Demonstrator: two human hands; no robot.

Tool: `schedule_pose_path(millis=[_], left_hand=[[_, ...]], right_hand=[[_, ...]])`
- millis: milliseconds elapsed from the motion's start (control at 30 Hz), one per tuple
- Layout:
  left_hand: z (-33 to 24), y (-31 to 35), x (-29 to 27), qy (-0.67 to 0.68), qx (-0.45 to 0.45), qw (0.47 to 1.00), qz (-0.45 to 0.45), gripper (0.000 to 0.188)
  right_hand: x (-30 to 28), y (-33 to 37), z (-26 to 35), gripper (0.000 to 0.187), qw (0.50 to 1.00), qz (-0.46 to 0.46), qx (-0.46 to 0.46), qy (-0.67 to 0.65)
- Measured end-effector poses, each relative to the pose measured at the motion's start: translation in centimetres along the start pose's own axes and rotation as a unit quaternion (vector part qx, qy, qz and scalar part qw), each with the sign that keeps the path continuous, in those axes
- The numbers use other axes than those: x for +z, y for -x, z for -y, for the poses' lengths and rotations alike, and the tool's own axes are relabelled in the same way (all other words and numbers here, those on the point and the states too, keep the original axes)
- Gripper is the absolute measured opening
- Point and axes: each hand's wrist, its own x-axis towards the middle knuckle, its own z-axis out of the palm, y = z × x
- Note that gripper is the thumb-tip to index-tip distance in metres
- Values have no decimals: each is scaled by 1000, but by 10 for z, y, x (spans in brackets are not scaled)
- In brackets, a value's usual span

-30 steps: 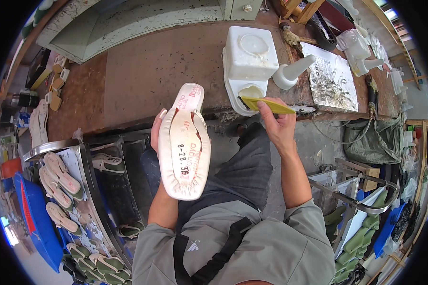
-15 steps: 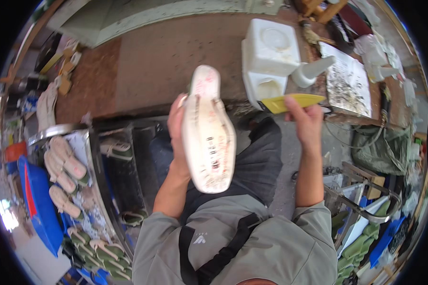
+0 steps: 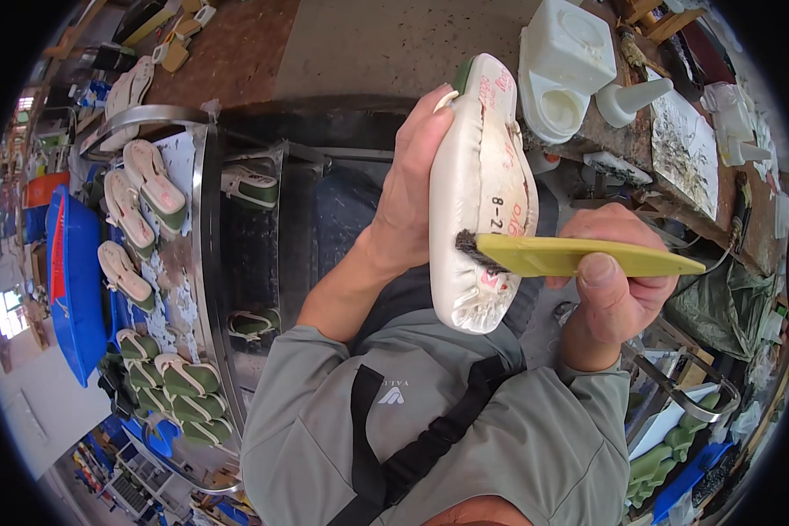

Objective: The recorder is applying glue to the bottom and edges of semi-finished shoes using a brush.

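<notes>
My left hand [image 3: 405, 197] is closed round the left side of a cream sandal [image 3: 466, 188], which is turned bottom up in front of my chest. Its underside has a puckered, wrapped edge, red and black markings and a bit of green at the far end. Closed on a brush [image 3: 579, 254] with a flat yellow handle, my right hand [image 3: 618, 294] holds it crosswise over the near part of the sandal. The dark bristles touch the underside close to its left edge. Part of the underside is hidden beneath the handle.
A white plastic container [image 3: 565, 53] with an open cup stands on the brown bench [image 3: 359, 44], beside a white nozzle [image 3: 636, 98]. Left of me, a metal-edged rack [image 3: 203, 263] bears cream and green sandals [image 3: 158, 188]. A metal-framed stand [image 3: 697, 399] is on the right.
The brush has come from beside the white container down onto the sandal's underside. The sandal is tilted and further right in view. The view itself has shifted.
</notes>
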Motion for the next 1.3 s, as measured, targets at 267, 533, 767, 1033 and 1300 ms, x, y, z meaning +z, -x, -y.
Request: schedule_pose_path(millis=[267, 533, 767, 1033, 1300], left_hand=[[-19, 3, -6, -63, 62, 996, 21, 87], [-34, 25, -10, 32, -119, 987, 102, 87], [-47, 22, -6, 38, -87, 991, 92, 87], [-65, 18, -12, 197, -274, 923, 185, 84], [-66, 17, -9, 261, -310, 889, 213, 84]], right_hand=[[2, 21, 19, 17, 997, 46, -59, 13], [4, 27, 25, 17, 986, 100, -132, -13], [-3, 23, 26, 21, 967, 168, -193, 12], [-8, 14, 22, 22, 953, 206, -224, 4], [-15, 5, 20, 22, 931, 251, -265, 16]])
